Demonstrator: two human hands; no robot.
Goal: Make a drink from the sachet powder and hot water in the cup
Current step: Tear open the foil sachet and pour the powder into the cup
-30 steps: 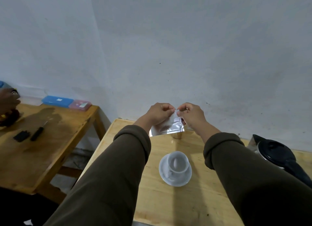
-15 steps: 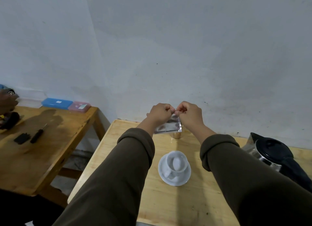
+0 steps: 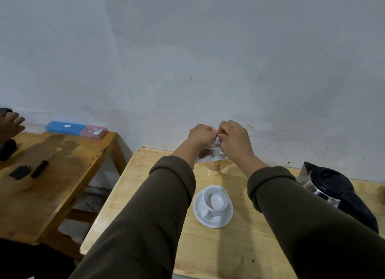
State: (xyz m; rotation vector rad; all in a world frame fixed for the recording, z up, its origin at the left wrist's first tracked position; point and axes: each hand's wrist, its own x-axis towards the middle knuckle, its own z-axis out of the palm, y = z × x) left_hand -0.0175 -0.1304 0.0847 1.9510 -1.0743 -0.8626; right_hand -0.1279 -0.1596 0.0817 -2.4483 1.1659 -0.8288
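1. Head view: the left hand (image 3: 201,135) and the right hand (image 3: 235,140) are raised together over the far part of the light wooden desk (image 3: 218,251), knuckles nearly touching. The fingers of both are curled and pinch the top edge of one silvery sachet (image 3: 209,155), which hangs between them above the desk. Whether it is torn open yet cannot be told.
2. One white cup (image 3: 215,201) stands on one white saucer (image 3: 200,214) nearer the person, with what looks like a white spoon (image 3: 216,201) inside; no powder shows in it.
3. One black-lidded steel kettle (image 3: 329,182) stands at the right, well apart from the cup. A small clear container (image 3: 216,166) sits under the sachet; its contents are unclear.
4. Risk, as I judge it: the sachet is held beyond the cup, not over it, so a sudden tear could scatter powder onto the desk. A hard jerk could also send an elbow or sleeve into the cup.
5. Beside it, a second desk (image 3: 41,195) carries one blue box (image 3: 64,127), one pink box (image 3: 94,131) and two small dark tools; another person's hand (image 3: 10,125) reaches in there.
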